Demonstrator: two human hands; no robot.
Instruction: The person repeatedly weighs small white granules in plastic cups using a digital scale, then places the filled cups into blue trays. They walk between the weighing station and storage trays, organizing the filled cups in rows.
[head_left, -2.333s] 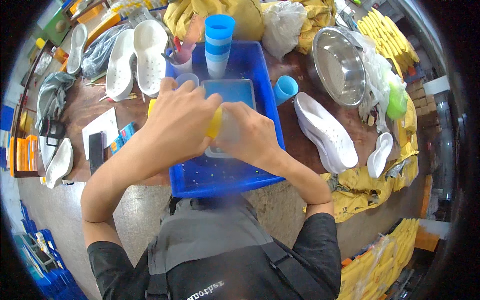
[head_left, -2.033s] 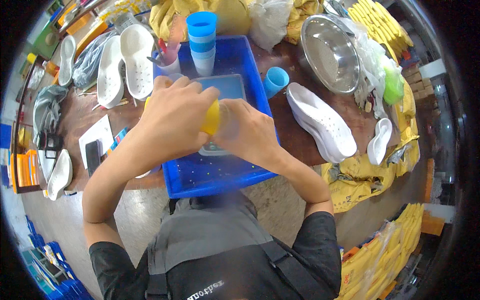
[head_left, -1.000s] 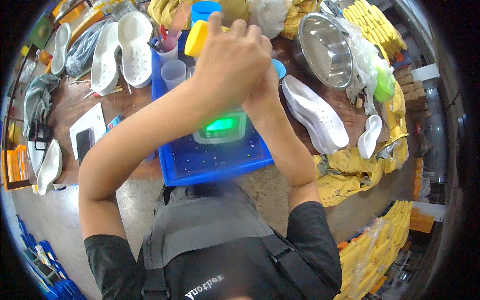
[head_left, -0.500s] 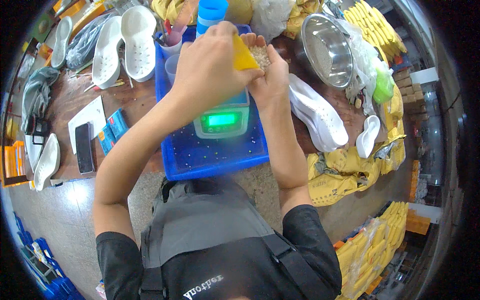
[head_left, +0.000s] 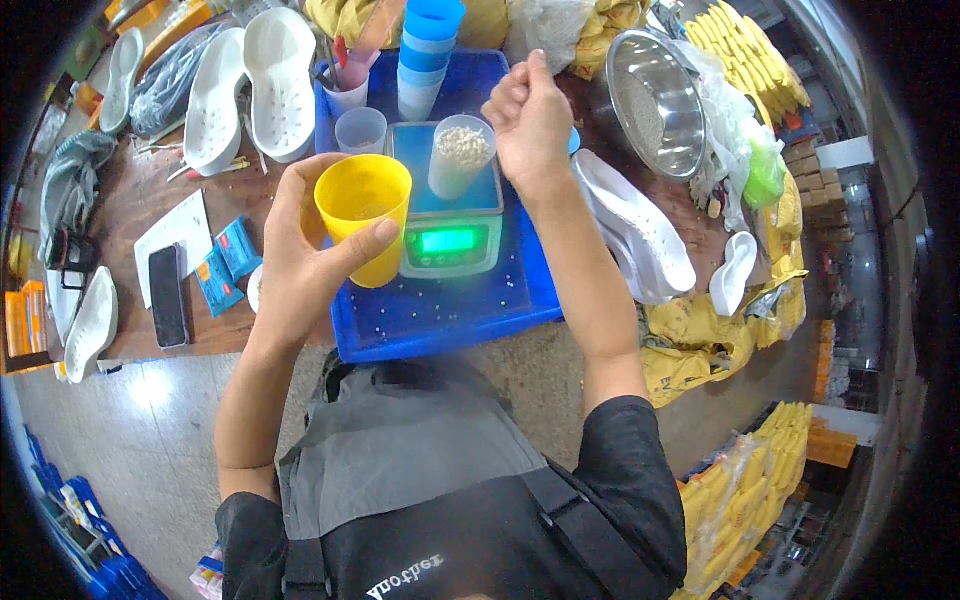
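Translucent plastic, the filled cup (head_left: 450,182) stands on the scale (head_left: 442,212), pellets (head_left: 463,147) heaped near its rim. The left hand (head_left: 300,255) grips the yellow cup (head_left: 378,245); the right hand (head_left: 528,120) is loosely curled beside, contents hidden. Best keep both clear of the scale for a true reading, and the yellow cup upright above the blue tray (head_left: 450,315) on the tabletop (head_left: 120,230).

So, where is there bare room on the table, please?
Left: brown table between the white soles, blue packets and blue tray. Right: a patch between the steel bowl and small white sole. Crowded: the tray's back, with stacked cups and scale.
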